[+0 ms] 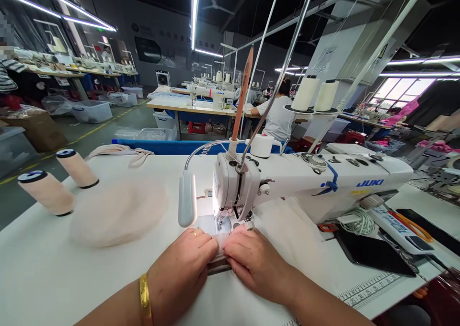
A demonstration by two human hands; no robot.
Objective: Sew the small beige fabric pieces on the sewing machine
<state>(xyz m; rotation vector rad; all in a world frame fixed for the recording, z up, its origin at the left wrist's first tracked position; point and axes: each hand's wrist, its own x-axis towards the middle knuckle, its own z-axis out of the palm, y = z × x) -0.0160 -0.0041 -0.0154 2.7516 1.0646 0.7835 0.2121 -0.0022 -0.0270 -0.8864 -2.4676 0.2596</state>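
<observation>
Pinched tight, the left hand's (pixel 187 264) fingertips clamp one end of a pale strip (pixel 220 242) lying just before the presser foot (pixel 225 219). The right hand (pixel 256 260) clamps the other end. Holding the strip flat and square to the foot, fingers clear of the needle, seems wise. The machine (pixel 316 177) stretches rightward.

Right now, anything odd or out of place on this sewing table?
Two thread cones lie on their sides at the table's left; a pencil stands upright atop the sewing machine. Otherwise nothing stands out.
</observation>
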